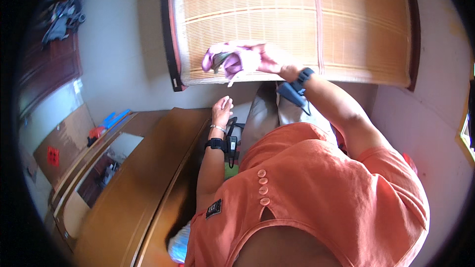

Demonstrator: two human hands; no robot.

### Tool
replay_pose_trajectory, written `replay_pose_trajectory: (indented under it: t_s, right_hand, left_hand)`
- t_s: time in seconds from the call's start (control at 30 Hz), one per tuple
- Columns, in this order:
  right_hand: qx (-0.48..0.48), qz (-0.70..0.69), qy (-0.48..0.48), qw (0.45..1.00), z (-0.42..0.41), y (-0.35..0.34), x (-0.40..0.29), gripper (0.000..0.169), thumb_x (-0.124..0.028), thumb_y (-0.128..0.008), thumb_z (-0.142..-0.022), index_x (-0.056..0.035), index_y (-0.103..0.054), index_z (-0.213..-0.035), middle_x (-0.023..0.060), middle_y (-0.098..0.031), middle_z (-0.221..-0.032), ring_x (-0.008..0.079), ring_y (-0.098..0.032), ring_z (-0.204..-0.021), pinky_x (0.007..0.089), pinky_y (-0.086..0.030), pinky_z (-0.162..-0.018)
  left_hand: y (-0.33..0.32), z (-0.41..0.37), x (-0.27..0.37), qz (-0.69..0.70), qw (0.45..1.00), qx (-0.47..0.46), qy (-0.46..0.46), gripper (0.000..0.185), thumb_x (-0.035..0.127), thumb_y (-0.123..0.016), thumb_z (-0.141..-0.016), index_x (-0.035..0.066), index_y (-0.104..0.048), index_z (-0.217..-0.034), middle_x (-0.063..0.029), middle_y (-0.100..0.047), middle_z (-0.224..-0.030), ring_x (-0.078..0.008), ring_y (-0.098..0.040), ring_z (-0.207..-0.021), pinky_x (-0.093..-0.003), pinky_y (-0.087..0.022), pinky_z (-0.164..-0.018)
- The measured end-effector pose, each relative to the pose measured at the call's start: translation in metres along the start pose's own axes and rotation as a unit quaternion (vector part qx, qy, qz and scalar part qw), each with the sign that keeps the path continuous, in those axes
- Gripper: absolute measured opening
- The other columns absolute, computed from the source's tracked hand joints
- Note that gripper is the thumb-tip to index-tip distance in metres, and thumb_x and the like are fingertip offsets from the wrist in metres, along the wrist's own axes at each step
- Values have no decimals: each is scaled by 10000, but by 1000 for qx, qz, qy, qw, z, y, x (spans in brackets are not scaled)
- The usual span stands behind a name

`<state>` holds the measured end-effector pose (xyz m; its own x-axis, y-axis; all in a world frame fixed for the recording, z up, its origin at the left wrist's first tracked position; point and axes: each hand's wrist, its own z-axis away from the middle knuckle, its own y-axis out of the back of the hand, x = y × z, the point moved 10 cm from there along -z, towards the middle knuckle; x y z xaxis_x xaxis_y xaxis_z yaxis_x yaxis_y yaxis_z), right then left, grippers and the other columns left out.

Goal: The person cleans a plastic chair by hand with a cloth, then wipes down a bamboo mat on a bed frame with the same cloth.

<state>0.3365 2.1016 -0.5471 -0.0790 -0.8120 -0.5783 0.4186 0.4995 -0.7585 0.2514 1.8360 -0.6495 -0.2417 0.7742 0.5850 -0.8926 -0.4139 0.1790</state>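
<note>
My right hand (272,61) grips a crumpled pink-purple cloth (233,65) with a darker greenish patch. It is just over the near left part of a bed covered with a bamboo slat mat (252,15); whether the cloth touches the mat cannot be told. Strong light washes out part of that hand. Lower and to the left, my left hand (222,107) hangs in the air with loosely bent fingers and nothing visible in it. It is between the bed's near edge and a brown wooden cabinet (148,163).
Dark bed rails (413,33) bound the mat. A mirror (107,163) and blue and red items (107,122) are on the cabinet's far side. Clothes (66,16) lie on dark wooden furniture at upper left. A pale wall (419,126) stands close on my right.
</note>
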Motion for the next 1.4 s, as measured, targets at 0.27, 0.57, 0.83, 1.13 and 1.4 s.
replay_pose_trajectory:
  t_s: [0.27, 0.57, 0.83, 1.13, 1.4]
  right_hand:
    - [-20, 229, 180, 957, 47, -42, -66, 673, -297, -870, -749, -32, -605, -1308, 96, -636, -1294, 202, -603, -1180, 348, -484, -1041]
    - [22, -108, 6, 994, 52, -23, -53, 419, -49, -636, -911, 21, -561, -1318, 118, -652, -1244, 209, -662, -1072, 349, -595, -874]
    - [202, 121, -14, 972, -12, 13, 3, 162, -59, -654, -924, -5, -681, -1074, 71, -703, -862, 186, -704, -721, 316, -585, -653]
    - [271, 157, 10, 950, -46, -52, 51, 233, 37, -613, -881, -19, -713, -1084, 82, -719, -928, 176, -690, -784, 310, -585, -720]
    - [143, 349, 30, 926, -124, -100, 44, 221, -170, -710, -897, 36, -729, -973, 44, -659, -762, 108, -595, -652, 267, -462, -562]
  left_hand:
    - [-47, 24, 170, 616, 746, -251, -37, 614, 463, -391, -1064, 40, -378, -1509, -147, -429, -1524, -287, -474, -1363, -464, -445, -1102]
    - [21, 87, 297, 310, 895, -89, -307, 579, 14, -594, -928, -18, -396, -1471, -172, -585, -1337, -265, -619, -1187, -387, -543, -995]
    - [163, 63, 245, 352, 887, -57, -294, 582, -9, -528, -770, -53, -511, -1350, -135, -643, -1181, -235, -647, -1063, -355, -545, -936]
    - [337, 4, 120, 435, 847, 72, -298, 419, -90, -638, -829, -5, -606, -1238, -104, -658, -1193, -220, -641, -1070, -358, -520, -950]
    - [393, -5, 111, 425, 843, 79, -321, 194, 1, -655, -912, 1, -666, -1106, -79, -695, -1053, -188, -676, -911, -311, -557, -822]
